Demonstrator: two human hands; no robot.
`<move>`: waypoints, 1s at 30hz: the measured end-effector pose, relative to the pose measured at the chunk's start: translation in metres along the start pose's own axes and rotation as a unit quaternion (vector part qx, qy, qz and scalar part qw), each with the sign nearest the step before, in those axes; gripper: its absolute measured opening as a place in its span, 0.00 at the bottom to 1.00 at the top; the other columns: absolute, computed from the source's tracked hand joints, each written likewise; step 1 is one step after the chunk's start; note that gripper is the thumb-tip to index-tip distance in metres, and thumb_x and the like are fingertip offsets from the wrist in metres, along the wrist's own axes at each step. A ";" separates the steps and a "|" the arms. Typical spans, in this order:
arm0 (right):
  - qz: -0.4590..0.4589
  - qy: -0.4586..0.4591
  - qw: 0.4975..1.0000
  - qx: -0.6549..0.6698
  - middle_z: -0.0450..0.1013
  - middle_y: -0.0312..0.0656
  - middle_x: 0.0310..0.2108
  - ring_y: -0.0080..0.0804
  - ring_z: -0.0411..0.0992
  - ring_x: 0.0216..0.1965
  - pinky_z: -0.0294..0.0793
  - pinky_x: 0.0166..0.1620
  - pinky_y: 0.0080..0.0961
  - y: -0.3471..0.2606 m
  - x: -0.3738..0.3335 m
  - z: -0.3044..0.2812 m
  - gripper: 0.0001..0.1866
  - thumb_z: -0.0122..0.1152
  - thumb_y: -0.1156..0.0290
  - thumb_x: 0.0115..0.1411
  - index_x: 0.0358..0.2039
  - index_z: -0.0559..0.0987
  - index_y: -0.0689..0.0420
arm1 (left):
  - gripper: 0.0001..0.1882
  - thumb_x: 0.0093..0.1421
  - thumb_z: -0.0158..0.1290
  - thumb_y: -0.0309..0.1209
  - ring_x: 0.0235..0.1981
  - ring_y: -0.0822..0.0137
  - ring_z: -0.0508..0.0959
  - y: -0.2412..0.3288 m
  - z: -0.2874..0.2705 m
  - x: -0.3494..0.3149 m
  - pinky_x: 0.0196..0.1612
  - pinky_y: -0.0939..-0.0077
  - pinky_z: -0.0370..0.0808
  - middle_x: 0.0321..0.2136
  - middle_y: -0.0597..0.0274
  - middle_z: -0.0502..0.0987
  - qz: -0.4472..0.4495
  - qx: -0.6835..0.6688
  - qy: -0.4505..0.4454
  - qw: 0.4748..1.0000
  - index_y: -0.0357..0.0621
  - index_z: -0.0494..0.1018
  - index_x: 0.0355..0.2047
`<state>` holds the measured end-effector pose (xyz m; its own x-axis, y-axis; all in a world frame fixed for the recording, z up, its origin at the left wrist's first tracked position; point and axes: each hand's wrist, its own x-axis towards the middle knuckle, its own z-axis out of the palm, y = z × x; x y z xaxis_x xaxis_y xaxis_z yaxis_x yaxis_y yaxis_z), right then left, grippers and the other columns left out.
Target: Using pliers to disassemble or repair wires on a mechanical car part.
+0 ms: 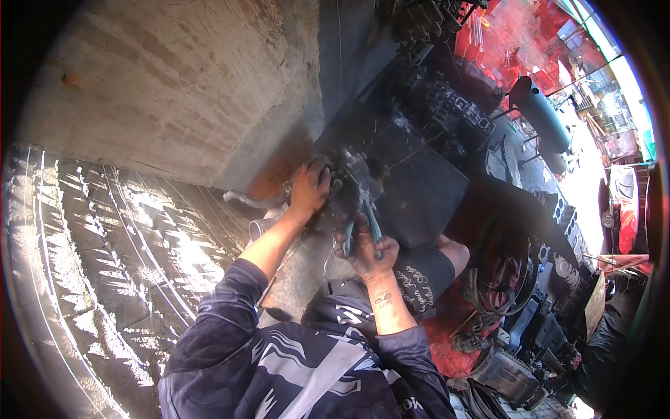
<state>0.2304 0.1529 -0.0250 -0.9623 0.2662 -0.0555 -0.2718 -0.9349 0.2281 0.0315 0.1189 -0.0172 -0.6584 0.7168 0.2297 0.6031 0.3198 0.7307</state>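
My right hand [371,253] is wrapped round a pair of pliers [375,225] with teal handles. The handles are spread apart in my grip, and the jaws point away from me. Beyond the jaws lies a dark metal part [342,185], blurred and in shadow. My left hand [310,187] curls its fingers over the near left side of this part; what lies under the fingers is hidden. A curved metal pipe [255,201] sticks out to the left, beside my left wrist. Whether the pliers' jaws grip anything, I cannot tell.
Behind the work stand a dark flat panel [419,181] and a large concrete wall [181,84]. Dark engine parts [453,105] lie at the back right, with a teal cylindrical tank [541,115] beyond. Cables and metal parts [488,300] clutter the right side.
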 end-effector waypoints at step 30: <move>0.245 0.221 0.587 -0.739 0.77 0.45 0.31 0.30 0.74 0.27 0.75 0.30 0.25 -0.081 0.032 0.118 0.15 0.46 0.78 0.47 0.33 0.79 0.65 | 0.09 0.56 0.46 0.30 0.41 0.46 0.71 0.007 -0.001 0.002 0.44 0.56 0.67 0.38 0.48 0.73 0.005 -0.006 -0.038 0.999 0.42 0.71 0.36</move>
<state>0.2226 0.2647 0.0694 -0.7476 0.0984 -0.6568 0.6427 -0.1419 -0.7529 0.0342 0.1219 -0.0109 -0.6156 0.7654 0.1878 0.6037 0.3048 0.7367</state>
